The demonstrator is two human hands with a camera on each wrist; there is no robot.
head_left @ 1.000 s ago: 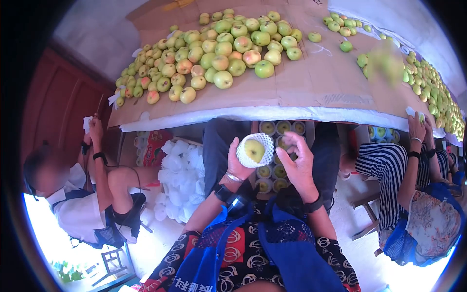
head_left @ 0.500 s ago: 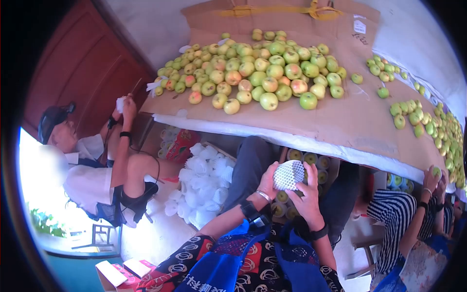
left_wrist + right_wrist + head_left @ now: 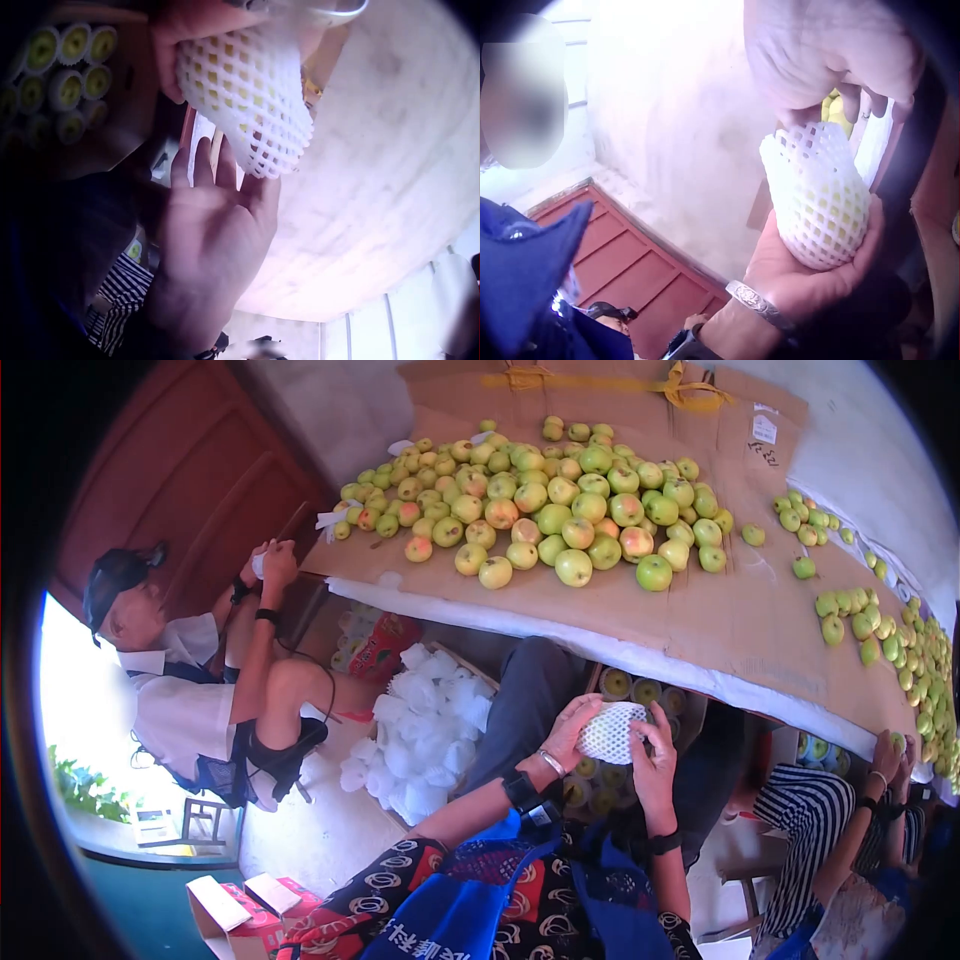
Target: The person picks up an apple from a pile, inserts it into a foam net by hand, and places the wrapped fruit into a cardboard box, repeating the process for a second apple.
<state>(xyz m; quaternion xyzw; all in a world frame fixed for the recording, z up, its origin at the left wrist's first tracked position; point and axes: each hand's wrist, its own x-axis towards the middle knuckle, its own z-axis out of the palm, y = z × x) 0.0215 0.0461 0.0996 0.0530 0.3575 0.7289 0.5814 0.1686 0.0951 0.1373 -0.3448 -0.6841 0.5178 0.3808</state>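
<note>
A green apple in a white foam net (image 3: 612,733) is held between the two hands, in front of the lap. My left hand (image 3: 570,735) grips it from the left, palm and fingers curved round its side, as the right wrist view shows of the foam net (image 3: 821,206). At the other end, my right hand (image 3: 655,765) pinches the loose rim of the net between thumb and fingertips. Green skin shows through the mesh in the left wrist view, where the right hand (image 3: 217,232) has its other fingers extended.
A heap of apples (image 3: 575,530) lies on the cardboard-covered table (image 3: 700,630) ahead. Below its edge stands a box of netted apples (image 3: 615,685). Loose foam nets (image 3: 430,730) are piled at left. One person (image 3: 190,660) sits left, another in striped trousers (image 3: 810,810) right.
The right hand, apart with spread fingers a second ago, has come to the net's rim. The apple's bare face has turned out of the head view, which has swung left.
</note>
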